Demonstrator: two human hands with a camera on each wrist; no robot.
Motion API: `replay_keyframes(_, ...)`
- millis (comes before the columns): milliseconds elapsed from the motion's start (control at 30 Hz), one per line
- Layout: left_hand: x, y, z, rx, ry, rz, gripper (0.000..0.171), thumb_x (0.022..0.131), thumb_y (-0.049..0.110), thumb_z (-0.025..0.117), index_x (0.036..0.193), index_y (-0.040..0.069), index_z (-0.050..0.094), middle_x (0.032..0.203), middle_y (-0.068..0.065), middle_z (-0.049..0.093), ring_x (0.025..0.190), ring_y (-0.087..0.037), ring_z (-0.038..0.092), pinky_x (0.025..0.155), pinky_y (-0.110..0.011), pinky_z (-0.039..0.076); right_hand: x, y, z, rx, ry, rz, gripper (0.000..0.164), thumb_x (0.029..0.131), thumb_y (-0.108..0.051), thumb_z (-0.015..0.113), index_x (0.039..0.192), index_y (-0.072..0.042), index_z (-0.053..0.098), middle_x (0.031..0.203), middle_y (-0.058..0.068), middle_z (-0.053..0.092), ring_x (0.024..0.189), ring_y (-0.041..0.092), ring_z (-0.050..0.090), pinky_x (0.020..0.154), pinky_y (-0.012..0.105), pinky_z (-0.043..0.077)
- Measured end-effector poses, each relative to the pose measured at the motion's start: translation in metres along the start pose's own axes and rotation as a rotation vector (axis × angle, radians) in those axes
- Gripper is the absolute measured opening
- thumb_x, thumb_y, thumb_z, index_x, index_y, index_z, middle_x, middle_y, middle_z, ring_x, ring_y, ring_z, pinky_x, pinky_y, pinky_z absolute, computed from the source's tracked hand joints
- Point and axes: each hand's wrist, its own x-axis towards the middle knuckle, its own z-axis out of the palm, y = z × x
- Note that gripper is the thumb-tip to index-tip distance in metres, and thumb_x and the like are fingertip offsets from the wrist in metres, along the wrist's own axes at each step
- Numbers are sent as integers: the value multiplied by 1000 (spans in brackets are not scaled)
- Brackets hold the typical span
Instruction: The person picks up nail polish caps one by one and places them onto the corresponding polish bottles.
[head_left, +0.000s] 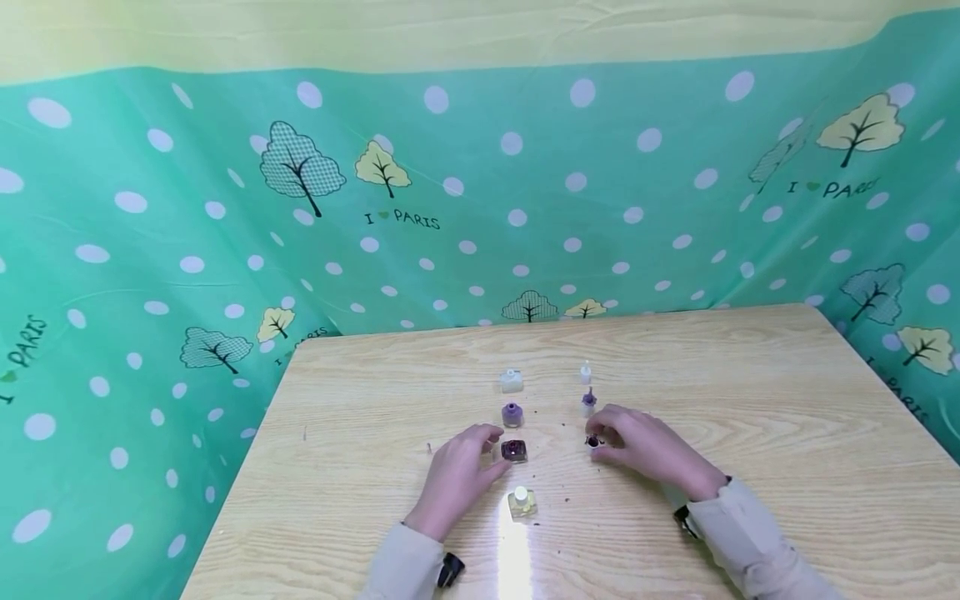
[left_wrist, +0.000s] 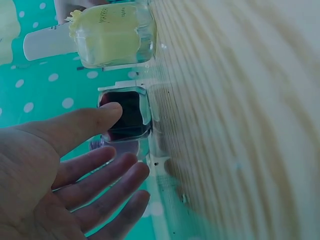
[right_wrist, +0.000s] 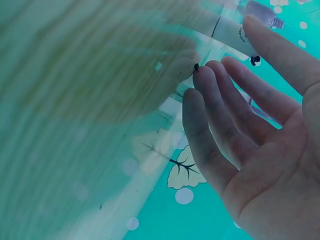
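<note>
My left hand [head_left: 459,471] reaches around a square nail polish bottle [head_left: 513,451] of dark red polish, its cap off. In the left wrist view the thumb overlaps the dark bottle [left_wrist: 125,115] while the other fingers stay loosely extended. My right hand [head_left: 637,437] is at a white bottle cap [right_wrist: 232,37] standing on the table, dark polish at its upper end. The right thumb tip overlaps that cap in the right wrist view, and the other fingers are spread and slightly bent. A capped yellow nail polish bottle [head_left: 522,503] stands nearer the front.
Behind the dark bottle stand an uncapped purple bottle [head_left: 512,414] and a clear-white bottle [head_left: 512,381]. To their right are a purple-smeared cap [head_left: 588,403] and a white cap [head_left: 586,373]. Small dark specks dot the wooden table [head_left: 360,400]. A green curtain [head_left: 480,183] hangs behind.
</note>
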Motion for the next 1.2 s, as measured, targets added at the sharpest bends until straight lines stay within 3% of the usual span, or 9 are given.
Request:
replay_keyframes(267, 2, 2, 1, -26, -15, -6, 36, 84, 26, 78, 114, 10, 68, 105, -3, 72, 93, -17, 68, 84, -34, 58, 3, -1, 2, -1, -13, -16, 16, 85, -23, 78, 99, -18, 70, 87, -12, 61, 78, 4, 54, 68, 24, 48)
replay_keyframes(667, -1, 3, 2, -11, 5, 10, 27, 84, 26, 78, 106, 12, 70, 98, 0, 71, 85, -13, 65, 77, -29, 57, 2, -2, 3, -19, -1, -47, 14, 85, -23, 78, 95, -18, 70, 84, -14, 61, 76, 4, 56, 67, 23, 49)
replay_keyframes(1033, -6, 2, -1, -9, 92, 55, 25, 82, 26, 80, 101, 13, 71, 93, 0, 74, 84, -14, 69, 77, -32, 58, 1, -10, 0, 3, -8, 42, 16, 85, -22, 78, 99, -16, 72, 85, -10, 65, 78, 5, 58, 72, 30, 52)
replay_keyframes(1200, -8, 1, -4, -61, 120, 43, 24, 81, 24, 81, 100, 15, 70, 95, 1, 75, 76, -10, 66, 76, -31, 56, 0, -11, -2, -7, 18, 27, 17, 85, -20, 77, 100, -15, 72, 86, -9, 68, 79, 7, 61, 72, 30, 54)
